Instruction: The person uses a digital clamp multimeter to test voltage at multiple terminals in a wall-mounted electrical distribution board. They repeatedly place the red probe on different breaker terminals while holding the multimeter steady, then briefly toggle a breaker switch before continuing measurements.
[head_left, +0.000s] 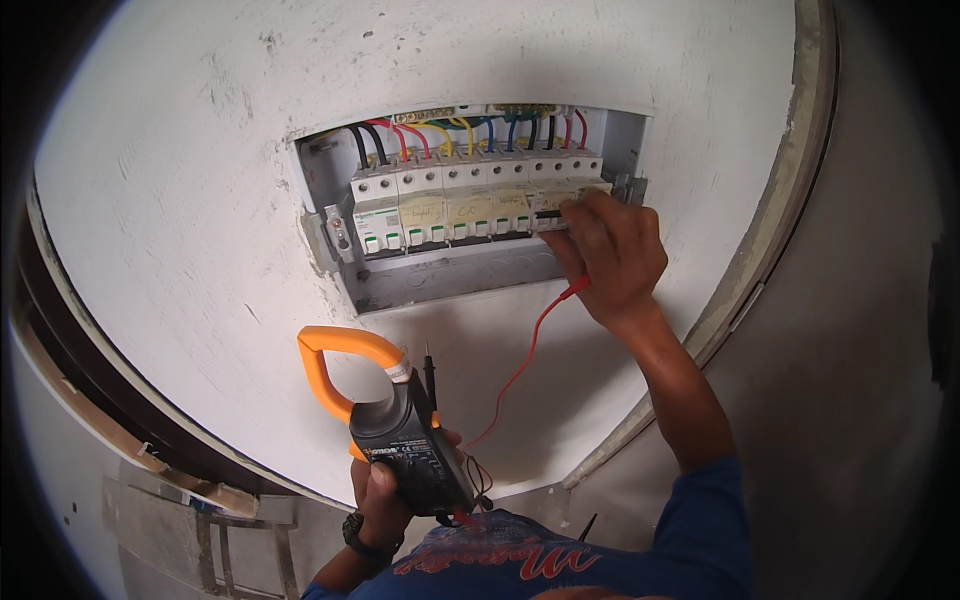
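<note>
My left hand (383, 502) is wrapped round a clamp meter (408, 440) with a black body and orange jaw. A black test probe (430, 378) stands along the meter's right side, tip up. My right hand (618, 255) is closed round a red test probe (574, 289); only its tail end shows below the palm, and its tip is hidden. The fingertips are at the right end of the row of circuit breakers (470, 205), beside a small dark strip (548, 213). A red lead (528, 358) hangs from the probe down to the meter.
The breakers sit in a recessed wall box (450, 285) with metal side brackets. Black, red, yellow and blue wires (450, 135) enter them from above, below brass terminal bars (425, 116). White wall (200, 250) surrounds the box. A wooden frame (130, 440) lies at lower left.
</note>
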